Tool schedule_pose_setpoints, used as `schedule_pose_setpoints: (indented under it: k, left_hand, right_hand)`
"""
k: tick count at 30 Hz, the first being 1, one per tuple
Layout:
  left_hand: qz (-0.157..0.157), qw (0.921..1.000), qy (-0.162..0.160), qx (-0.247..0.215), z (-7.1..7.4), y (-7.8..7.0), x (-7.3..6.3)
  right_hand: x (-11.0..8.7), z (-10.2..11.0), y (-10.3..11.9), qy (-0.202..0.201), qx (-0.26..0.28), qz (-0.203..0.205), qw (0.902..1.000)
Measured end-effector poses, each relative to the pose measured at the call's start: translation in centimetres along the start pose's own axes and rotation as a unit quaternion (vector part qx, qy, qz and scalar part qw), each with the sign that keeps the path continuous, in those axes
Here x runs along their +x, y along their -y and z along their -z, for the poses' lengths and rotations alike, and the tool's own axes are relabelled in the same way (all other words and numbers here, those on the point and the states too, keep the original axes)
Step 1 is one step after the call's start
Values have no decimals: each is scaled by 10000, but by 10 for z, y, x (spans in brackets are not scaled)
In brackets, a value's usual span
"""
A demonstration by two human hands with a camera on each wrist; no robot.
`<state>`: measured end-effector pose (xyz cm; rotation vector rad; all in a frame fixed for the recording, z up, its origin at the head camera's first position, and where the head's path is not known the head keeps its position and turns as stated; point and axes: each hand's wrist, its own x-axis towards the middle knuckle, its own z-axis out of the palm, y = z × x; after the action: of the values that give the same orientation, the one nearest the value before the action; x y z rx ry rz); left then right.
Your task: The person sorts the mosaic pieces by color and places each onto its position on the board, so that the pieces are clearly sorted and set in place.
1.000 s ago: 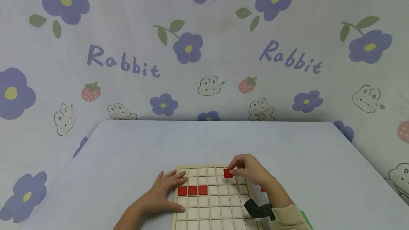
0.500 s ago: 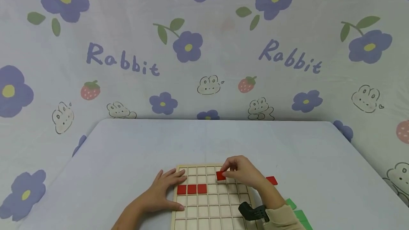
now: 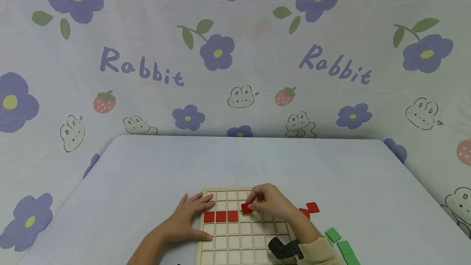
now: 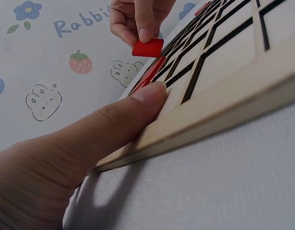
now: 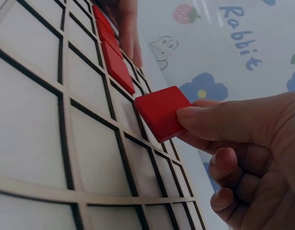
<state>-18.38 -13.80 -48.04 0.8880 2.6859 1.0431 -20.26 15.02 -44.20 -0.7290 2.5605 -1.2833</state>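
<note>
A wooden grid board (image 3: 257, 242) lies on the table, with three red tiles (image 3: 220, 216) side by side in one row at its left. My right hand (image 3: 270, 203) pinches another red square tile (image 5: 162, 112) between thumb and fingers. In the right wrist view that tile is tilted above the cells, close to the end of the red row. My left hand (image 3: 185, 220) rests on the board's left edge with fingers spread, its thumb (image 4: 149, 93) lying over the wooden rim in the left wrist view.
Loose red tiles (image 3: 312, 207) lie on the table right of the board. Several green tiles (image 3: 333, 234) lie nearer the front, beside the right sleeve (image 3: 320, 252). A printed cloth (image 3: 235, 52) hangs behind the white table (image 3: 147, 167).
My right hand has moved left and a little toward me with the pinched red tile, nearing the red row. Loose red and green tiles show more now. My left hand has stayed in place.
</note>
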Motion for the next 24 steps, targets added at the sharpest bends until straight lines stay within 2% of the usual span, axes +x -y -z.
schedule_pose_setpoints:
  k: [9, 15, 24]
  left_hand:
    - [-124, 9998, -66, 106, 1, 1, 0]
    - [-66, 9999, -46, 92, 1, -1, -1]
    - [-68, 9999, -57, 75, 0, -1, -2]
  right_hand:
    - [0, -5, 4, 103, -78, -17, 9999]
    - [0, -6, 5, 184, -80, -60, 9998]
    - [0, -9, 4, 473, 187, -41, 9987]
